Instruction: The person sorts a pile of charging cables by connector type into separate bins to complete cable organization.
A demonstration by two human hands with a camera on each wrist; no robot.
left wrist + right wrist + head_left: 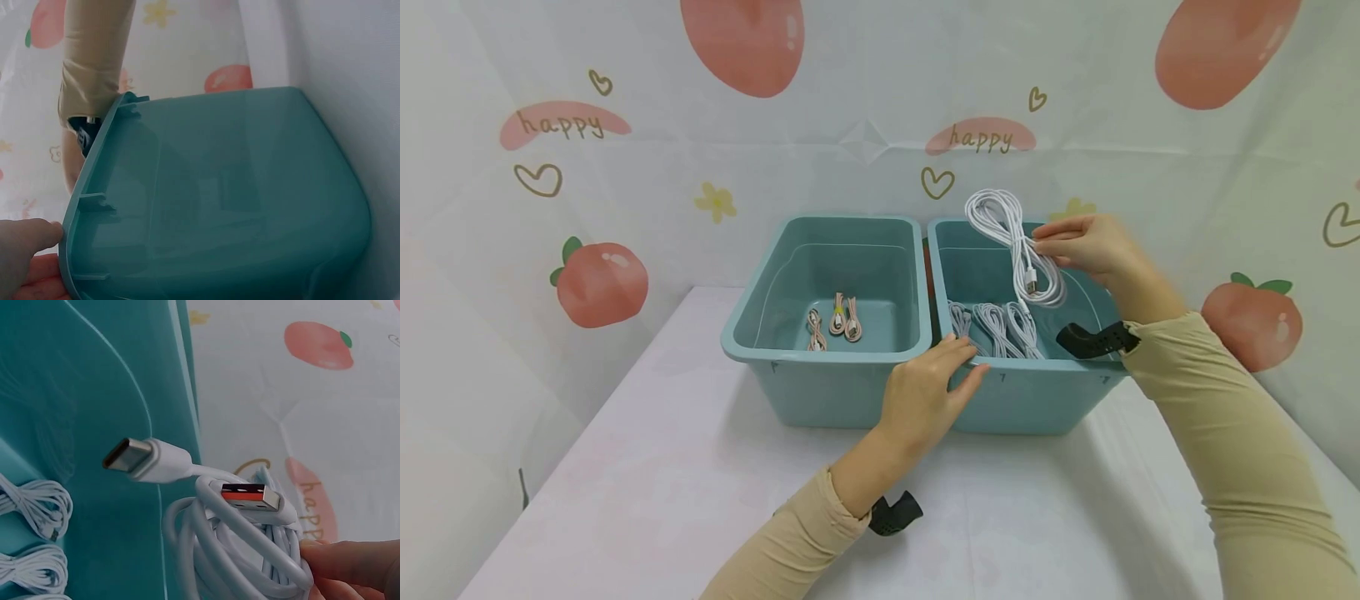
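Note:
My right hand [1093, 246] pinches a coiled white USB cable [1017, 246] above the right teal bin [1037, 400]. Close up in the right wrist view, the coil [244, 550] shows a USB-A plug [253, 497] with an orange inside and a USB-C plug [147, 460] sticking out. My left hand [928, 392] grips that bin's front rim near its left corner, thumb outside; from the left wrist, the thumb [44, 235] presses at the rim. Several white cable bundles [1000, 327] lie in the right bin.
To the left stands a matching teal bin [831, 392] with three pinkish cable bundles [837, 315] on its floor. Both bins sit side by side on a white-covered table [655, 467], against a fruit-printed backdrop [820, 158]. Black wrist mounts [895, 512] are on both wrists.

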